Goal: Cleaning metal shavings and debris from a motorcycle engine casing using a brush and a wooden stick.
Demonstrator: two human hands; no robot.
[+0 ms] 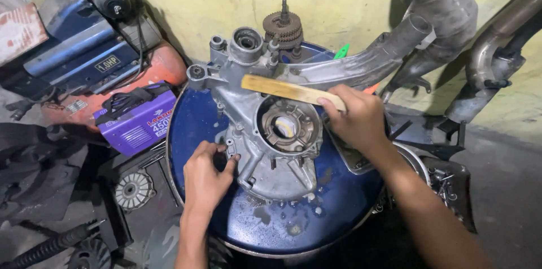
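Left of both grips, off the drum: a blue and orange compressor (90, 43), a purple box-shaped machine (138, 119), a small finned wheel (132, 190) on the dark floor.

Left hand (206, 176) pressed against the near-left flange of the grey engine casing (265, 145), fingertips curled on the edge, closed on nothing; a brace, not a clasp. Casing laid flat on the round blue drum lid (197, 116), serving as tabletop, its round bearing opening just right of that hand. Wet patches and droplets (293, 212) spread on the lid below the casing, nearer the body than either grip.

Beyond the grips, at the casing's far edge: a gear cluster (283, 27) standing upright on its shaft.

Right hand (355, 119) clamped on 1 end of a flat wooden stick (288, 89), the free end reaching left across the casing's upper part, touching or just above it; which, not clear. Grey exhaust pipes (451, 15) leaned on the wall, up and right of that grip.

Likely trouble: casing sliding on the wet lid under a blow or a pry, with only fingertips holding it. Stick slipping off the metal edge and the right knuckles meeting the casing. Left fingers near the flange pinched, should the casing shift.
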